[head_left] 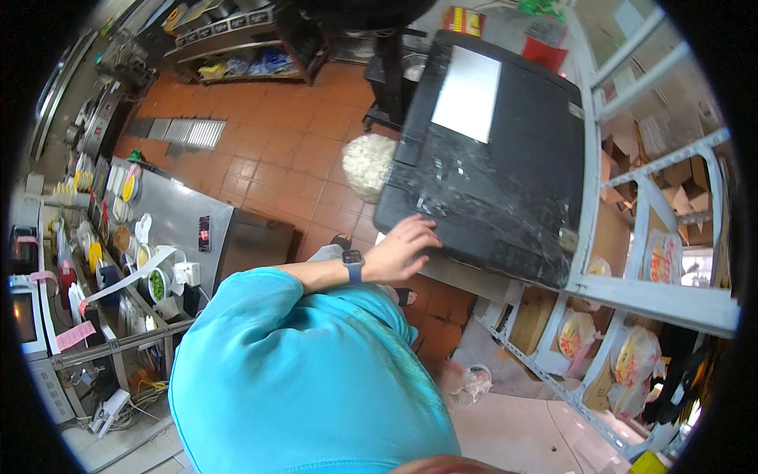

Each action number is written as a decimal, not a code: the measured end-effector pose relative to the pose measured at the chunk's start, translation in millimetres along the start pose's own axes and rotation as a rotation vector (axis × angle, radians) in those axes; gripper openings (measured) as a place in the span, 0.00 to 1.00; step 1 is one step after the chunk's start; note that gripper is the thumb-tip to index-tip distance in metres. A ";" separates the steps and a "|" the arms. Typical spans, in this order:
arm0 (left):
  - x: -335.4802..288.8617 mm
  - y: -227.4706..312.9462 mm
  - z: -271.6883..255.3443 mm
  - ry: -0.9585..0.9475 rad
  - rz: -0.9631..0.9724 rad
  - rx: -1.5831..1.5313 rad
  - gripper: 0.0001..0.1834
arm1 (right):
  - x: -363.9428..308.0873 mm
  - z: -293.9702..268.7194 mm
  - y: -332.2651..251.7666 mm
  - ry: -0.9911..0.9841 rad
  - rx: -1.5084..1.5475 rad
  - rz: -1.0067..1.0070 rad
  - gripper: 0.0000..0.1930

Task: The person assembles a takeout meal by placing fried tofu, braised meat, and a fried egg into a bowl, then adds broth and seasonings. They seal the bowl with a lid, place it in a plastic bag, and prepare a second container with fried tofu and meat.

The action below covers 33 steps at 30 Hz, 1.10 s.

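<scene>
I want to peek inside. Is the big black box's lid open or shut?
Shut. The black lid lies flat across the whole top, no gap showing, and a hand rests on its front edge.

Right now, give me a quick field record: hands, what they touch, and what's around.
left hand: not in view
right hand: reaching forward, a watch on the wrist
contact: fingers spread on the near edge of the black chest lid
on lid: white rectangular sheet
beyond lid: clear bag of white pieces on the orange tile floor
person's left: steel counter with containers
person's right: metal shelving holding bagged goods
</scene>
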<state>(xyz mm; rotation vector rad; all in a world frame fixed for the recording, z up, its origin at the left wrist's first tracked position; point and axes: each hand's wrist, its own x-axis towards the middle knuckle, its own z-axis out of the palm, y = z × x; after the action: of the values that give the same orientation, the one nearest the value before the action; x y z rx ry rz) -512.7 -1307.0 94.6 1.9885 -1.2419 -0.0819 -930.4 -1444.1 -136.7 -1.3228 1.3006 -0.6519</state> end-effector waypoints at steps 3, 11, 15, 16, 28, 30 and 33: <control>-21.6 -14.5 -19.8 -0.049 0.091 -0.146 0.18 | -42.4 133.2 -4.5 -0.560 -0.022 0.184 0.11; -83.7 -148.2 -118.5 -0.155 0.206 -0.436 0.04 | -78.7 389.2 -98.9 -1.168 -0.592 -0.175 0.24; -123.8 -238.0 -191.5 -0.048 -0.011 -0.363 0.08 | -107.5 519.8 -128.8 -1.207 -0.670 -0.180 0.20; -134.1 -259.1 -210.2 0.025 -0.063 -0.305 0.12 | -112.1 552.2 -132.4 -1.227 -0.618 -0.016 0.15; -261.6 -358.4 -358.1 0.901 -0.763 -0.123 0.09 | 3.0 833.7 -47.1 -1.427 -1.196 -0.941 0.10; -279.9 -363.4 -373.0 1.031 -0.871 -0.117 0.09 | -2.6 874.4 -47.8 -1.534 -1.355 -0.790 0.10; -304.4 -374.0 -393.4 1.154 -1.119 -0.179 0.09 | -26.8 957.3 -60.6 -1.673 -1.466 -0.687 0.10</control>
<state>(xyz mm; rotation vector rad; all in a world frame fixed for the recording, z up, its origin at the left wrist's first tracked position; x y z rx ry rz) -227.0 -757.8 31.0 1.8090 0.6030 0.3483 -38.0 -1129.3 -295.7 -2.4624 -0.3952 1.2079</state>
